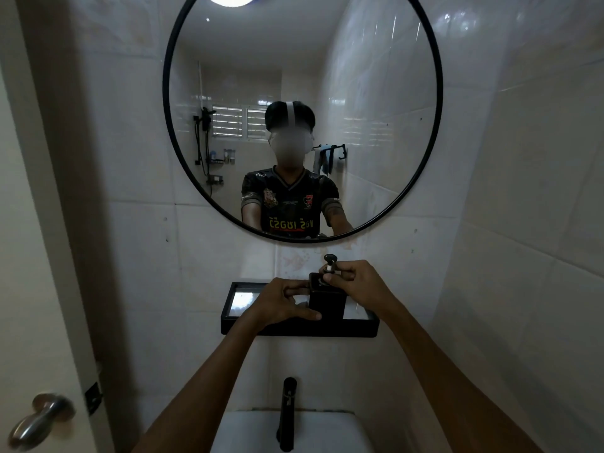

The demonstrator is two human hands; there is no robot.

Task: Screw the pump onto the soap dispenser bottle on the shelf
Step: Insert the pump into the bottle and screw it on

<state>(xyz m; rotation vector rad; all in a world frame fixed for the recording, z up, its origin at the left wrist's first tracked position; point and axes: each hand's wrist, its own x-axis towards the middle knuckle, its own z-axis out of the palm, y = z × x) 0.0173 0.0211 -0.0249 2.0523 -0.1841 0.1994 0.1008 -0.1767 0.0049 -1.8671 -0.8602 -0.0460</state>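
Observation:
A square black soap dispenser bottle (327,304) stands upright on a black wall shelf (294,328) with a mirrored floor. The black pump (329,258) sits on top of the bottle, with its head and pale stem sticking up. My left hand (284,302) wraps the bottle's left side, thumb along its lower front. The fingers of my right hand (354,279) are closed around the pump's collar at the bottle's neck. The collar itself is hidden by my fingers.
A round black-framed mirror (166,125) hangs above the shelf and reflects a person. Below the shelf are a black faucet (287,416) and a white basin (313,429). A door with a metal handle (39,420) stands at the left. White tiled walls close in on both sides.

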